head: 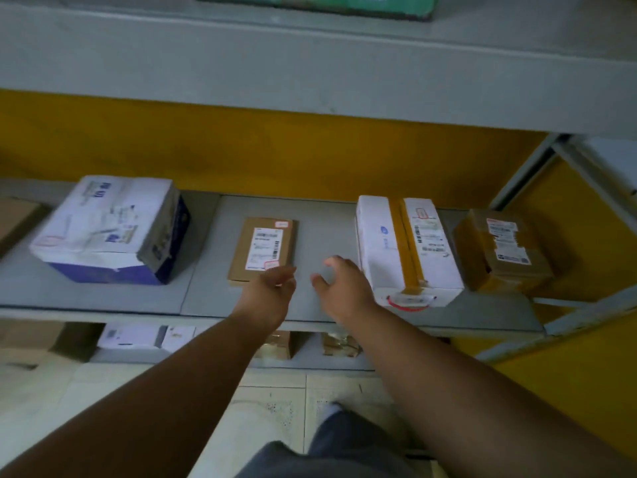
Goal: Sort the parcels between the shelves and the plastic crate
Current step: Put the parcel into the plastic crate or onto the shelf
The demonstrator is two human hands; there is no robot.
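**Both hands over the middle shelf, holding nothing**

At the centre of the frame the left hand point(272, 291) reaches over the grey shelf point(155, 291), its relaxed fingers at the near right corner of a flat brown parcel point(263, 248); whether they touch it is unclear. The right hand point(339, 288) hovers just beside it, fingers loosely curled and empty, close to the left side of a white parcel with yellow tape point(406, 250). A white and blue parcel point(110, 229) sits at left of the shelf, and a taped brown parcel point(505, 250) at far right, just beside the white one. More parcels point(144, 336) lie on the lower shelf, at lower left. A green box point(317, 5) rests on the upper shelf at the top edge.
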